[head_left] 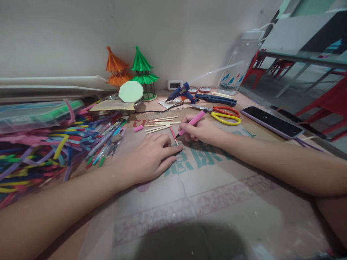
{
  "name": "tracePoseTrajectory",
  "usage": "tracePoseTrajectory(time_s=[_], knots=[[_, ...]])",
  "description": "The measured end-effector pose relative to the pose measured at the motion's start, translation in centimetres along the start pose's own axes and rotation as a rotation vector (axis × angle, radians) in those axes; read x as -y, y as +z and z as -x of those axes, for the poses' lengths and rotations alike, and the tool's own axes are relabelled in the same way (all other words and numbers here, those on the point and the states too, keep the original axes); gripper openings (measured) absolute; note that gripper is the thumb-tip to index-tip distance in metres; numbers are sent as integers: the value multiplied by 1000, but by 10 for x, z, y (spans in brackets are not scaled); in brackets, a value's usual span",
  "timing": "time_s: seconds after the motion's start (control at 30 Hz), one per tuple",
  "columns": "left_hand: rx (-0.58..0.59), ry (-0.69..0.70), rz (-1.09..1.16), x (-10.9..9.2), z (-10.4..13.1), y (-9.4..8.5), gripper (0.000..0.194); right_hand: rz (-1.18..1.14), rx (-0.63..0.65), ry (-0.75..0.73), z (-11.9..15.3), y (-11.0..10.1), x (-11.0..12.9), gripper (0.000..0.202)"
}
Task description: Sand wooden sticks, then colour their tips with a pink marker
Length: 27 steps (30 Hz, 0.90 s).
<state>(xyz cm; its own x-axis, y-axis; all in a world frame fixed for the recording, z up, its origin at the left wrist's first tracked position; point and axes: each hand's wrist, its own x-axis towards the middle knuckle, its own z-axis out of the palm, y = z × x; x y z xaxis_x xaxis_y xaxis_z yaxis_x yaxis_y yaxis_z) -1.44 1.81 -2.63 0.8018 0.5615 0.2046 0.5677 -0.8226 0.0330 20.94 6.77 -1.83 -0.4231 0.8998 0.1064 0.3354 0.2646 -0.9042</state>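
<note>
My right hand [193,130] is closed round a pink marker [197,118], its dark tip pointing down at a thin stick [173,134] that is coloured pink along most of its length. My left hand [154,155] lies palm down on the printed board, fingers apart, with a fingertip on the stick's lower, pale end. Several plain wooden sticks [159,127] lie just beyond the hands. A pink marker cap [138,128] rests to their left.
Pipe cleaners and pens [58,144] crowd the left. Behind stand orange [117,68] and green [143,68] pagoda models, a blue glue gun [180,93] and a bottle [233,68]. Scissors [226,115], pliers [216,99] and a phone [271,121] lie at the right.
</note>
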Motion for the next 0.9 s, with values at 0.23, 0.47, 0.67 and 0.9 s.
tracePoseTrajectory(time_s=[0.23, 0.47, 0.67, 0.9], knots=[[3, 1, -1, 0, 0, 0, 41, -5, 65, 11, 1, -2, 2, 15], [13, 0, -3, 0, -1, -1, 41, -18, 51, -18, 1, -2, -1, 14], [6, 2, 5, 0, 0, -1, 42, 3, 3, -28, -1, 0, -2, 14], [-8, -2, 35, 2, 0, 3, 42, -4, -14, -31, -1, 1, -1, 15]])
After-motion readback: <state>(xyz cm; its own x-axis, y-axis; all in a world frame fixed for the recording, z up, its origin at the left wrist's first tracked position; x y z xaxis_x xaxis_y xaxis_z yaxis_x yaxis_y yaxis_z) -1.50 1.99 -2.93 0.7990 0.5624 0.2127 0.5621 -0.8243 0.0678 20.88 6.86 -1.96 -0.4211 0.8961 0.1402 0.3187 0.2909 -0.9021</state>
